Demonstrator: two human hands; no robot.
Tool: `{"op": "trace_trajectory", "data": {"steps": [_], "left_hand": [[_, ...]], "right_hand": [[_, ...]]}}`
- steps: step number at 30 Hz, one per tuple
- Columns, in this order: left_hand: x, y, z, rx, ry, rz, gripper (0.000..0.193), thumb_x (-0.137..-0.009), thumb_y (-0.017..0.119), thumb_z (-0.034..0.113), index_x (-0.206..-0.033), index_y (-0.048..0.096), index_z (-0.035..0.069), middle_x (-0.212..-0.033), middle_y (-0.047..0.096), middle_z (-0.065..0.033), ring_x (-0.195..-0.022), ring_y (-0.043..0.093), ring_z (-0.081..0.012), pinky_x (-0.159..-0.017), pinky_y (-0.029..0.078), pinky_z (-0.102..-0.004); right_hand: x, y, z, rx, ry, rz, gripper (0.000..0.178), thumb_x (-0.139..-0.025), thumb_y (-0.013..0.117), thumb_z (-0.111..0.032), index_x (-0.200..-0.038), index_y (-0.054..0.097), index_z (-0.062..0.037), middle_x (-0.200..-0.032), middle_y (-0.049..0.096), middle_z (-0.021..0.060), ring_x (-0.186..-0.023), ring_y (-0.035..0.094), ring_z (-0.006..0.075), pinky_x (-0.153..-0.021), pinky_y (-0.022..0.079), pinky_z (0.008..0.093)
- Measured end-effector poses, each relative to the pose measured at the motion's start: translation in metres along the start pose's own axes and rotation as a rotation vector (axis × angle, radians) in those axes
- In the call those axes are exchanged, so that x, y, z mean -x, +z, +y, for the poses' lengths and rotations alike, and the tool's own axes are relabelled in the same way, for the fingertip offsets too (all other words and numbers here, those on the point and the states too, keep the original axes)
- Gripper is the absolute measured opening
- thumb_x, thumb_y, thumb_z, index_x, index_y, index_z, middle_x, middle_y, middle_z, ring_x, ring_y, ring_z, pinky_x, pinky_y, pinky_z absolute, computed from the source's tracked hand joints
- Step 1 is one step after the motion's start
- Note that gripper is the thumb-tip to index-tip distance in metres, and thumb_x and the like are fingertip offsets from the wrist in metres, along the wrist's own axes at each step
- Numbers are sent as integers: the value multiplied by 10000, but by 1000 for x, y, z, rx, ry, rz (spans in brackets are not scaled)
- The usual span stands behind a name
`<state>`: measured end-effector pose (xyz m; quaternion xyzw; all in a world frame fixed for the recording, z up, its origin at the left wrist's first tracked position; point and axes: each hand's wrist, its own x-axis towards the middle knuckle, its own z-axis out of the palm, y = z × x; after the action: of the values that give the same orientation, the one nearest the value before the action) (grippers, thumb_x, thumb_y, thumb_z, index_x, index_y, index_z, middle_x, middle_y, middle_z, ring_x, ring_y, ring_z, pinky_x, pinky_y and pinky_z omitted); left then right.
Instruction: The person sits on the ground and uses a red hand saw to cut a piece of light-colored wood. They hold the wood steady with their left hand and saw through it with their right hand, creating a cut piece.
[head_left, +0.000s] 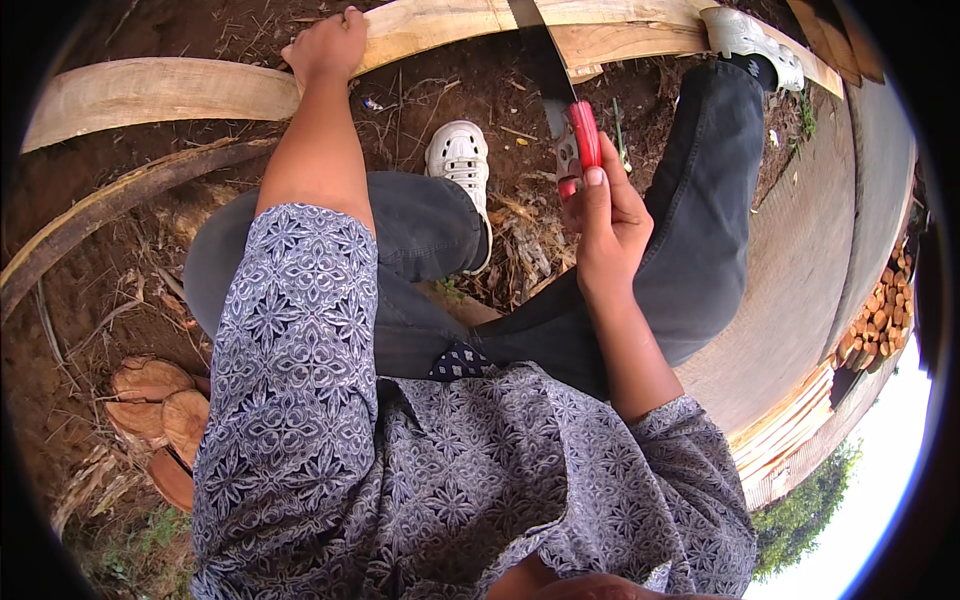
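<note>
My right hand [610,225] is closed around the red handle of a handsaw [583,135]. The saw's dark blade [540,50] points away from me and crosses over a pale wooden plank [440,28]; whether its teeth touch the wood I cannot tell. At the far left, my left hand [328,48] grips the plank beside a second pale board end, its fingers partly hidden. My white clog on the right [745,40] rests against the plank's right part. The other white clog [460,165] is on the ground between my hands.
Another pale board [160,98] extends left, with a curved bark-edged strip [110,205] nearer me. Cut log pieces [160,400] lie at lower left. Large grey sheets [800,240] stand at right, near stacked wood [880,310]. Wood scraps and dry litter [525,255] cover the soil.
</note>
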<state>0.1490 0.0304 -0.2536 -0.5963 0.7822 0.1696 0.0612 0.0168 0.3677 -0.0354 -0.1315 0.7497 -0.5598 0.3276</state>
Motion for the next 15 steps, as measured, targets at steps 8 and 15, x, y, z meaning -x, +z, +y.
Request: {"op": "trace_trajectory", "data": {"steps": [8,15], "left_hand": [[-4,0,6,18,-10,1,589,-1006,312,548,-1264,742,239,-1258,726,-153,-1238,636,-349,-1074,363,-512],[-3,-3,4,29,-7,-25,603,-1006,298,539,-1251,749,223,-1256,724,-162,-1227,640,-344,-1078,358,-515]], "right_hand": [[-57,35,65,151,-162,21,434,-1026,667,-179,-1426,616,-17,-907,661,-36,-768,517,26,-703,453,201],[-59,43,78,163,-182,34,433,-1034,652,-182,-1429,609,-11,-899,660,-27,-767,515,25,-694,457,207]]}}
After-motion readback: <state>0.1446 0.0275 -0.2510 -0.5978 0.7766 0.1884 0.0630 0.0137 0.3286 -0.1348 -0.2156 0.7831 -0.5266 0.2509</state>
